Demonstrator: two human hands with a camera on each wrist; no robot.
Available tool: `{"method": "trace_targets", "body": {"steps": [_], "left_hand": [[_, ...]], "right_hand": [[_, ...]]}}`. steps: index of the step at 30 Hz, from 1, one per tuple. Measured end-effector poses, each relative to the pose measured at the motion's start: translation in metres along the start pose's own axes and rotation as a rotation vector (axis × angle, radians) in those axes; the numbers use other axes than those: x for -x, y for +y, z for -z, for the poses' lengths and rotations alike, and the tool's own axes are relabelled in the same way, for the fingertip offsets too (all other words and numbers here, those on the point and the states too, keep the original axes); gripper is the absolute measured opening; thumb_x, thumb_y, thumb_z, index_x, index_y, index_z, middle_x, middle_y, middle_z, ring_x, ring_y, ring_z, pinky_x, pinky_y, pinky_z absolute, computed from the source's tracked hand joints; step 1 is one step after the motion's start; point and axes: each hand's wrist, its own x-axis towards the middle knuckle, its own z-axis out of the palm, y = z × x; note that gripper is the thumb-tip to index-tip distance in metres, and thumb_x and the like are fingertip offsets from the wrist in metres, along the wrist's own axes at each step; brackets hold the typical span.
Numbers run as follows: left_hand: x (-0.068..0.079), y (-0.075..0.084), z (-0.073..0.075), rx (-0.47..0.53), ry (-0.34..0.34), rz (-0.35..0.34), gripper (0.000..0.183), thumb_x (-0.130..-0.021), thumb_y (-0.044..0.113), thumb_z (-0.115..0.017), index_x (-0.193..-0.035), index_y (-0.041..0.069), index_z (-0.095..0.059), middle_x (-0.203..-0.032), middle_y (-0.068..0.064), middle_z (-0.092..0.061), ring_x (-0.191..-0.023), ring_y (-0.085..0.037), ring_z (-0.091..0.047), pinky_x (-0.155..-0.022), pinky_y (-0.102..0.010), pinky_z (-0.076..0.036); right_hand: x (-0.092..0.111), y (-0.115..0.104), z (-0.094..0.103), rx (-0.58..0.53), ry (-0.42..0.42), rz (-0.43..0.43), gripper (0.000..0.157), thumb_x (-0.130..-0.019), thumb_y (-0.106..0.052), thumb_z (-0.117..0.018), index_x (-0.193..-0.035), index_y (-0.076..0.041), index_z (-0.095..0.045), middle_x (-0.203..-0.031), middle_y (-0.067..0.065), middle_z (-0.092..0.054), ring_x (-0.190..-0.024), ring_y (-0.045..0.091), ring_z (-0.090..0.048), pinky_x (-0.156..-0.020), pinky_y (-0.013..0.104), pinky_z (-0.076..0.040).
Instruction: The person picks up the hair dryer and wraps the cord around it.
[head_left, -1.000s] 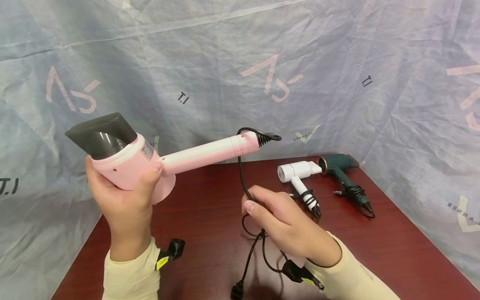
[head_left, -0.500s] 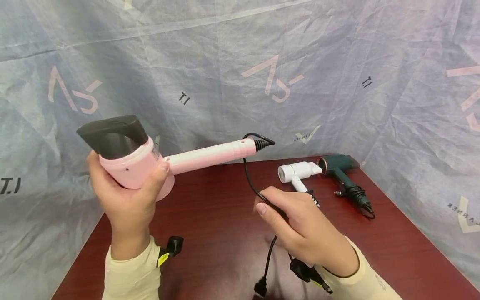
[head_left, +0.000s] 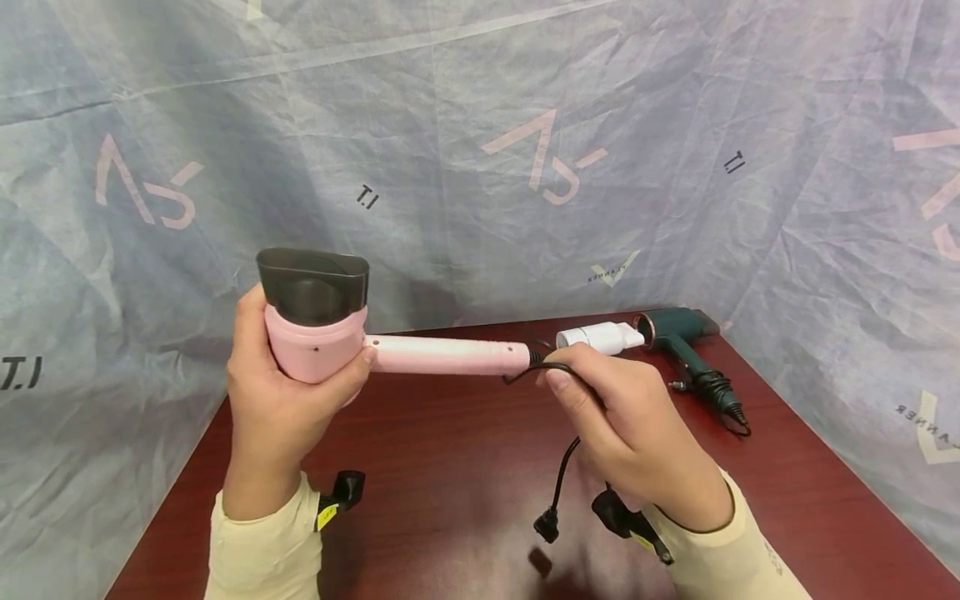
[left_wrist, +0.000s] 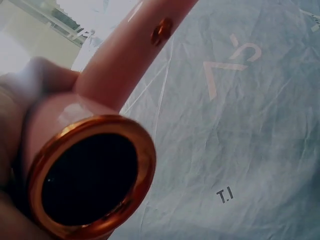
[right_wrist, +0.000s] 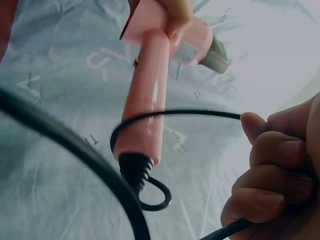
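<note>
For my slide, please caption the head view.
Left hand holds pink plastic hair dryer; right hand pinches its black cord.

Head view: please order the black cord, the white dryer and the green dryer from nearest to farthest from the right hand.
From the right hand:
1. Black cord: held in its fingers.
2. White dryer: just behind the hand on the table.
3. Green dryer: farther back, to the right.

We see the white hair dryer only in part, its handle hidden behind the right hand. In the left wrist view, the pink hair dryer is blurred and cut off at the top edge.
</note>
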Motion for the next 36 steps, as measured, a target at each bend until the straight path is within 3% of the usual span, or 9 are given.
{"method": "trace_targets", "body": {"steps": [6, 10, 15, 25, 36], "left_hand": [[0.000, -0.008, 0.007, 0.009, -0.138, 0.044, 0.093, -0.058, -0.011, -0.090, -0.142, 0.013, -0.057, -0.116, -0.009, -0.068, -0.100, -0.024, -0.062, -0.093, -0.028, -0.049], [0.000, -0.002, 0.008, 0.102, -0.170, 0.036, 0.088, -0.057, -0.017, -0.087, -0.138, 0.003, -0.058, -0.113, -0.011, -0.068, -0.096, -0.024, -0.062, -0.089, -0.028, -0.050], [0.000, 0.002, 0.008, 0.274, -0.200, -0.008, 0.083, -0.055, -0.021, -0.083, -0.133, -0.009, -0.056, -0.112, -0.014, -0.069, -0.097, -0.024, -0.063, -0.089, -0.028, -0.052], [-0.001, 0.000, 0.010, 0.381, -0.212, -0.074, 0.080, -0.056, -0.021, -0.078, -0.131, -0.014, -0.053, -0.113, -0.017, -0.068, -0.099, -0.026, -0.065, -0.092, -0.031, -0.053], [-0.004, 0.004, 0.004, 0.541, -0.148, -0.097, 0.075, -0.057, -0.024, -0.074, -0.129, -0.015, -0.052, -0.109, -0.022, -0.067, -0.093, -0.031, -0.071, -0.088, -0.036, -0.057]], "right_hand": [[-0.003, 0.005, 0.002, -0.044, 0.036, -0.019, 0.015, -0.098, 0.001, -0.060, -0.103, -0.010, -0.069, -0.079, -0.010, -0.056, -0.065, -0.003, -0.045, -0.064, 0.015, -0.040], [-0.003, 0.009, 0.003, -0.071, 0.055, -0.061, 0.017, -0.098, 0.002, -0.061, -0.103, -0.011, -0.069, -0.083, -0.009, -0.058, -0.072, 0.002, -0.048, -0.069, 0.019, -0.041], [-0.002, 0.015, 0.002, -0.109, 0.035, -0.114, 0.021, -0.098, 0.004, -0.060, -0.105, -0.014, -0.068, -0.080, -0.010, -0.054, -0.065, 0.001, -0.046, -0.064, 0.019, -0.041], [0.000, 0.025, -0.001, -0.164, 0.011, -0.151, 0.025, -0.099, 0.004, -0.059, -0.105, -0.018, -0.069, -0.082, -0.010, -0.058, -0.069, 0.006, -0.045, -0.066, 0.024, -0.041], [0.001, 0.033, -0.005, -0.186, -0.091, -0.268, 0.023, -0.106, -0.007, -0.053, -0.106, -0.025, -0.067, -0.077, -0.008, -0.054, -0.066, 0.008, -0.046, -0.064, 0.026, -0.043]]}}
